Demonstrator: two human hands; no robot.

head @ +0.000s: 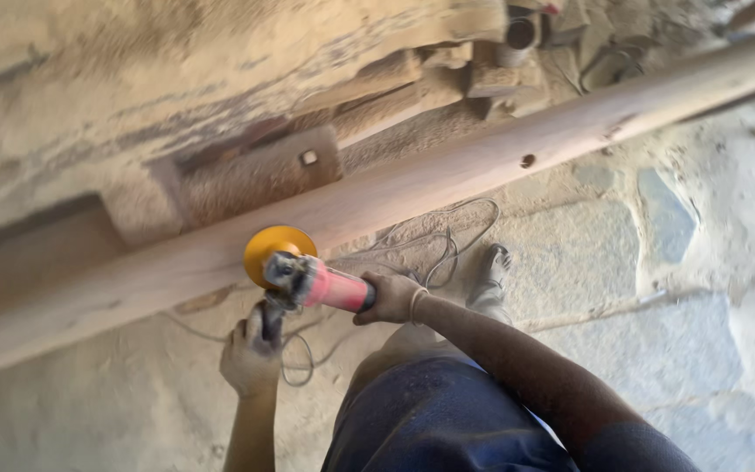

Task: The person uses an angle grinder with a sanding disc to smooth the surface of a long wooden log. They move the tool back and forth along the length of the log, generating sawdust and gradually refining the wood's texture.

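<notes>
At the left of the frame the long wooden beam [133, 280] runs from the lower left up toward the upper right, resting against dust-coated timbers and blocks [246, 179] behind it. Just below the middle of the frame the left hand [251, 354] closes around the dark side handle [271, 322] of an angle grinder [308, 280], fingers wrapped full round it. The right hand [391, 297] clasps the rear of the tool's red body in a firm fist. The yellow sanding disc [277, 245] lies against the lower edge of the beam, touching it. The risks, as I judge them: the disc could dig in or skid along the edge if it tilts, gouging the wood or jerking the tool toward the left hand, which sits close beneath it. The thin power cord [447, 240] loops loosely on the ground just under the beam and near the person's shoe [491, 267], so it could be caught by the foot or drawn toward the disc. Fine sawdust covers the ground and the stack, and footing on it may be slippery. The grinder itself looks small and dusty, with a grey metal head, a red barrel and a round yellow disc, somewhat blurred. To the right the beam shows a small dark knot hole [528, 161] and a smooth, pale reddish face, while grey flat stones [666, 218] show through the dust in the floor.
</notes>
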